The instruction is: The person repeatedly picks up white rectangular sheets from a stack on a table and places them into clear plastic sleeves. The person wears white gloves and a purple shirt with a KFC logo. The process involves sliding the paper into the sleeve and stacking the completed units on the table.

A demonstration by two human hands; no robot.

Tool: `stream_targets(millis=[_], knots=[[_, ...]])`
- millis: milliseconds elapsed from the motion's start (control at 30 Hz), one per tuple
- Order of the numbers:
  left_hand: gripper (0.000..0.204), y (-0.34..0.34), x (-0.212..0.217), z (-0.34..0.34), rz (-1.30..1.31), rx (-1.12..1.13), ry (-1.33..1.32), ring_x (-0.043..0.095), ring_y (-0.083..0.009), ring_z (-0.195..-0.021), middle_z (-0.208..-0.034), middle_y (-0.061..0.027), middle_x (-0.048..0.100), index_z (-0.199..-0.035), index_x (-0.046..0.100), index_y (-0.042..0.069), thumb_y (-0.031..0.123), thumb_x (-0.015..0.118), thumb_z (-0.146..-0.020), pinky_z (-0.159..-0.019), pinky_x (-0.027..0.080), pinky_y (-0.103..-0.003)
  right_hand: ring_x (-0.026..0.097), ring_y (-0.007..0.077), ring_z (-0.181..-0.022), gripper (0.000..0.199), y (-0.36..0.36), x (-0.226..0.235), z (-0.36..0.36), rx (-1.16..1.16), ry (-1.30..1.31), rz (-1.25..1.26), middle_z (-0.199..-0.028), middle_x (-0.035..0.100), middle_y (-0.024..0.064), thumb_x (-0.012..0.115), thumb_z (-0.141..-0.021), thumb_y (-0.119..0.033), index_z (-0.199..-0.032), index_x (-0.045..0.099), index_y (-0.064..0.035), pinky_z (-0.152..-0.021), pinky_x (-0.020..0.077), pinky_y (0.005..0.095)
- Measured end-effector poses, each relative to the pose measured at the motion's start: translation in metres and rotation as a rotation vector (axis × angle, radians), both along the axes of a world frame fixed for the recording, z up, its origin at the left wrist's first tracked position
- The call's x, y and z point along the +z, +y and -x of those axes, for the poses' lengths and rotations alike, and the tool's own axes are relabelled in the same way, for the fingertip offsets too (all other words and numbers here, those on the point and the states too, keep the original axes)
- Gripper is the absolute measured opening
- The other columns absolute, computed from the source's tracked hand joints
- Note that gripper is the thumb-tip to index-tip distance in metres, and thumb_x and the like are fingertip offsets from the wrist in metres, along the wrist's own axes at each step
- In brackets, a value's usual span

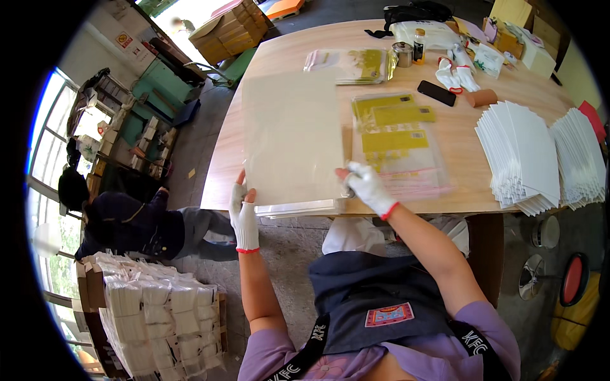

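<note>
A large pale, glossy rectangular sheet (292,133) lies on top of a thin stack of white sheets (302,208) at the table's front edge. My left hand (243,219), in a white fingerless glove with a red cuff, grips the left edge near the front corner, thumb on top. At the opposite edge my right hand (372,189), gloved the same way, has its fingers curled in at the front right corner; what lies under them is partly hidden. Clear plastic bags with yellow-green print (397,143) lie just right of the sheets.
More printed bags (356,66) lie behind the sheets. Further right are a black phone (436,93), white gloves (456,75), a brown cylinder (481,98), a bottle (419,46) and fanned white card stacks (518,155). A person (140,222) bends beside a bundled pile (159,317) at left.
</note>
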State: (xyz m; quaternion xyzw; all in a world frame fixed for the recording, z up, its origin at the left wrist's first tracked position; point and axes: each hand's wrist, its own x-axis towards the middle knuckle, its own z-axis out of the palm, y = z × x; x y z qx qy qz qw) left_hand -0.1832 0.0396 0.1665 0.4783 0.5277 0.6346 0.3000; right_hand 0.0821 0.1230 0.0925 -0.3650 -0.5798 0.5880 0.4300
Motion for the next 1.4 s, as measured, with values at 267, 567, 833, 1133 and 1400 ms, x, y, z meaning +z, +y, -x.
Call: stream_targets(millis=[267,567,833,1133,1400], knots=[[0.049,0.001,-0.078,0.036,0.391,0.242,0.319,0.057,-0.0168,-0.095,-0.115,-0.0132,0.058,-0.130,0.046,-0.001,0.003,0.051,-0.082,-0.084,0.045,-0.028,0.057,0.0215,-0.060,0.025,-0.006,0.018,0.004,-0.092,-0.436,-0.068,-0.064,0.060,0.0111,0.057,-0.086,-0.026,-0.081,0.059,-0.0009,-0.062,0.0461,0.0306],[0.043,-0.060,-0.092,-0.071,-0.403,0.102,0.738,0.042,-0.0335,-0.124,-0.137,-0.0151,0.042,-0.127,0.045,-0.003,0.007,0.053,-0.086,-0.103,0.033,-0.041,0.058,0.0318,-0.075,0.017,-0.069,0.059,-0.257,-0.823,-1.178,-0.695,-0.081,0.060,0.0114,0.063,-0.075,-0.015,-0.088,0.056,-0.0070,-0.066,0.0457,0.0414],[0.049,0.003,-0.116,-0.212,-0.165,-0.526,1.222,0.037,-0.0399,-0.123,-0.132,-0.0163,0.044,-0.120,0.053,0.010,0.022,0.065,-0.074,-0.105,0.025,-0.052,0.058,0.0258,-0.085,0.026,-0.068,0.056,-0.377,-0.817,-1.794,-0.407,-0.092,0.060,0.0066,0.060,-0.078,-0.031,-0.093,0.058,-0.0099,-0.074,0.0454,0.0393],[0.044,0.108,-0.134,-0.260,-0.223,-0.437,1.416,0.042,-0.0340,-0.112,-0.122,-0.0141,0.048,-0.111,0.055,0.010,0.029,0.064,-0.072,-0.095,0.033,-0.050,0.058,0.0248,-0.079,0.016,-0.066,0.054,-0.377,-0.852,-1.702,-0.512,-0.081,0.059,0.0060,0.057,-0.080,-0.027,-0.083,0.059,-0.0112,-0.067,0.0457,0.0391],[0.040,0.101,-0.102,-0.258,0.153,-0.477,1.556,0.052,-0.0316,-0.105,-0.112,-0.0094,0.055,-0.106,0.055,0.013,0.024,0.065,-0.069,-0.091,0.040,-0.043,0.055,0.0269,-0.074,0.012,-0.148,0.077,-0.339,-0.868,-1.409,-0.919,-0.076,0.056,0.0062,0.063,-0.077,-0.014,-0.081,0.056,-0.0061,-0.066,0.0433,0.0380]])
